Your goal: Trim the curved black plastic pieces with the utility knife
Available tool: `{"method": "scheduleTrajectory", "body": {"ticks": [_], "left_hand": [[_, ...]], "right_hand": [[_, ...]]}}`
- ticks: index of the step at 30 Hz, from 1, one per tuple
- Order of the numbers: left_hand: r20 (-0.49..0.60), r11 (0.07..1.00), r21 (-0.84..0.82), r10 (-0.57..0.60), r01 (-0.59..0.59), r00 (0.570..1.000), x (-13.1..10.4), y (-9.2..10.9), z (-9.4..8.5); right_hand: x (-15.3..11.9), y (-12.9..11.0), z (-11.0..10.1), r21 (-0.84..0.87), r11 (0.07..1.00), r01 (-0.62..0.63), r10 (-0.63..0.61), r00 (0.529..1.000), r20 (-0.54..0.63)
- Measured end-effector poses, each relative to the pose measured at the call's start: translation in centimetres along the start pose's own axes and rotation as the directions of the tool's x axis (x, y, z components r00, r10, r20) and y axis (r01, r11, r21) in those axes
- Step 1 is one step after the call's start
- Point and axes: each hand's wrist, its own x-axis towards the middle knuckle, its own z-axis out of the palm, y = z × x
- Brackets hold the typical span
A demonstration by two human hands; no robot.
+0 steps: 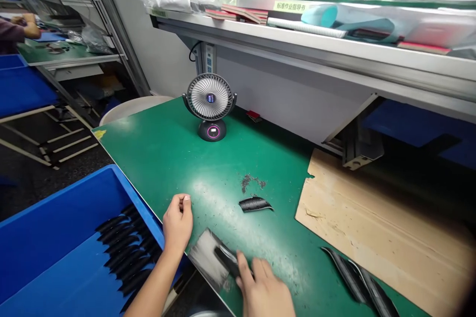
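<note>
My right hand (265,285) grips the black handle of a brush (210,255), blurred by motion. Its pale bristles lie on the green tabletop at the near edge. Curled into a loose fist, my left hand (178,222) rests by the table's left edge, with nothing showing in its fingers. Beyond the brush lies a curved black plastic piece (256,204), with a small heap of dark crumbs (253,182) behind it. A few longer curved black pieces (357,277) lie to the right of my right hand.
A blue bin (111,178) on the left holds several rows of curved black pieces (126,252). A small fan (210,98) stands at the back of the table. Flat cardboard (372,227) covers the right side beneath a shelf (316,34). Another person's hand (31,27) shows far left.
</note>
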Motion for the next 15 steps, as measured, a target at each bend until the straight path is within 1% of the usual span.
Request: {"method": "scheduleTrajectory", "body": {"ticks": [2,5,8,11,13,15], "left_hand": [[-0.004,1.0,-0.003,-0.001,0.001,1.0,0.0,0.1,0.0],[-0.008,1.0,-0.008,-0.012,0.012,1.0,-0.1,0.1,0.1],[0.0,0.999,-0.026,-0.027,0.027,1.0,-0.1,-0.1,0.1],[0.024,0.996,-0.077,-0.034,0.036,0.999,0.4,-0.2,-0.4],[0.063,0.995,-0.098,-0.03,0.036,0.998,1.0,0.4,-0.7],[0.146,0.996,-0.087,0.02,-0.008,0.989,1.3,1.8,-0.7]], "right_hand": [[0.3,-0.9,0.4,0.008,1.0,0.002,-0.002,1.0,-0.018],[0.0,-1.1,1.0,0.018,1.0,0.021,-0.02,0.999,-0.027],[-0.5,-1.5,1.3,0.038,0.999,-0.012,0.014,0.999,-0.051],[0.2,-2.5,0.9,0.123,0.991,-0.049,0.057,0.997,-0.059],[0.7,-1.7,0.2,0.174,0.982,-0.074,0.089,0.993,-0.079],[0.5,1.0,-0.6,0.203,0.966,-0.161,0.186,0.977,-0.107]]}}
